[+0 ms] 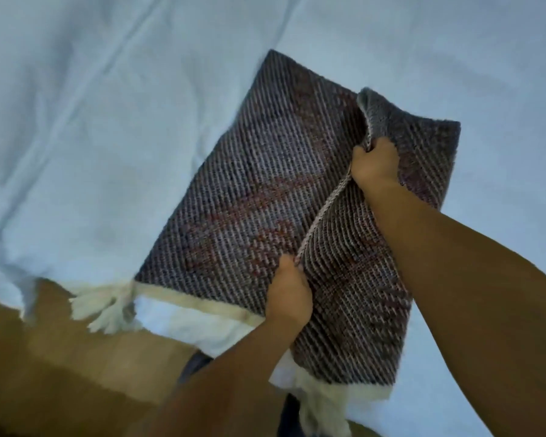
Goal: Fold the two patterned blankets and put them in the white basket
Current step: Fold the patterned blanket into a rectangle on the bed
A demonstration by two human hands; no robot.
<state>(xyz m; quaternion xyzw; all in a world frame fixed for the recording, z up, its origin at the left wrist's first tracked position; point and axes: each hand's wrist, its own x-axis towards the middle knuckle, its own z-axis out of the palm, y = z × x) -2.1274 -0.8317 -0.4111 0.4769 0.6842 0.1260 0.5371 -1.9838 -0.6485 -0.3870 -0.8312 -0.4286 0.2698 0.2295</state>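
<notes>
Folding step in hand. Blanket lies part-folded on the bed at its near edge, fringe hanging over. Left hand and right hand each pinch the raised fold edge, fingers curled round it. Next, likely: carry that edge across evenly and smooth it flat. Basket not in view.

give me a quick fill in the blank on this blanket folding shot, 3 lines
1. The left hand and the right hand grip the same raised edge of the patterned blanket; the one nearer the person is the ____ hand.
2. The number of patterned blankets in view is ____.
3. The pale tassels hang from the blanket's ____ end (near or far from the person).

Missing words: left; one; near
</notes>
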